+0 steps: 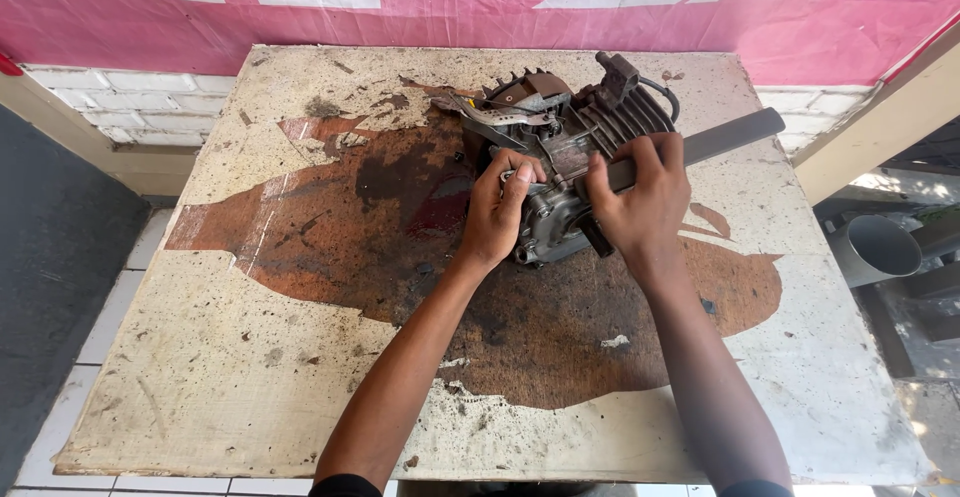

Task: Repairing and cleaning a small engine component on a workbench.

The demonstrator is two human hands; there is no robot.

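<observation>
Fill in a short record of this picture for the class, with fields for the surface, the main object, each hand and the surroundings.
Surface: worn, oil-stained table top
Main object: small engine with cooling fins, lying near the far edge
Left hand: on the engine's near side, fingers curled on a part
Right hand: gripping a flat dark bar that points to the far right corner
Behind: pink banner above white bricks
Right of table: grey pipe

Counter (pixel 250 357) bare left and near of engine (pixel 560 167); long bar (pixel 725 139) blocks right side; pink wall (pixel 480 7) behind.
</observation>
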